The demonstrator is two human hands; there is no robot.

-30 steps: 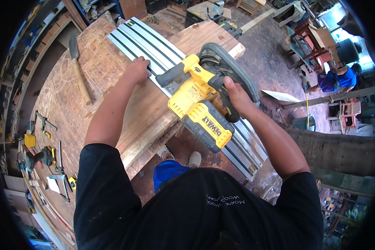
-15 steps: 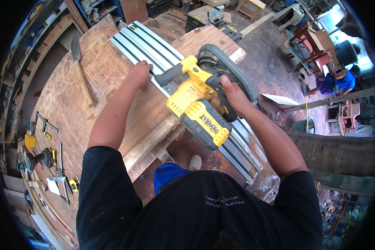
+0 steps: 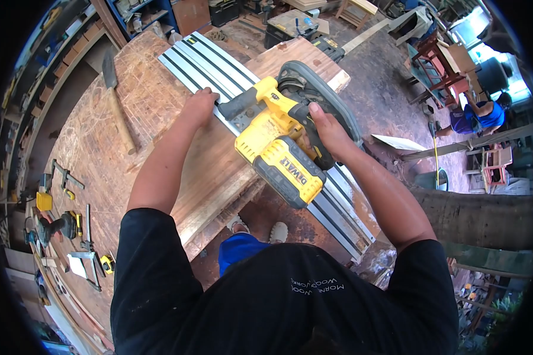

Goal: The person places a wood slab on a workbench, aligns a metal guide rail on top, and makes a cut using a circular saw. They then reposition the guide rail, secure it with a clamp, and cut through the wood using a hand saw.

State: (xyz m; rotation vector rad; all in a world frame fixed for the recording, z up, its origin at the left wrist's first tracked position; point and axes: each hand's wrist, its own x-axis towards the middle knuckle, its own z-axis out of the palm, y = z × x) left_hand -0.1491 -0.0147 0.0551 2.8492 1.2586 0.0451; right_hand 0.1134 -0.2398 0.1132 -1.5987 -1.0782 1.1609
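Note:
A yellow and black DeWalt cordless track saw (image 3: 269, 137) rides on a long silver guide rail (image 3: 204, 62) with black strips. My right hand (image 3: 333, 133) is wrapped round the saw's rear handle, thumb on top. My left hand (image 3: 201, 105) presses on the near edge of the rail, its fingers curled, close to the saw's front grip. Under the rail lies a thick wooden board (image 3: 219, 160), which reaches past the bench edge. The blade is hidden inside the dark housing (image 3: 323, 97).
On the worn workbench (image 3: 89, 142) lie a wooden-handled hatchet-like blade (image 3: 119, 112), clamps (image 3: 92, 254) and a yellow tape measure (image 3: 106, 264). Shelves line the left side. Another person (image 3: 485, 112) in blue sits at the far right, near wooden furniture (image 3: 438, 65).
The saw and my right hand have shifted very slightly up and left along the rail. My left hand keeps its place on the rail.

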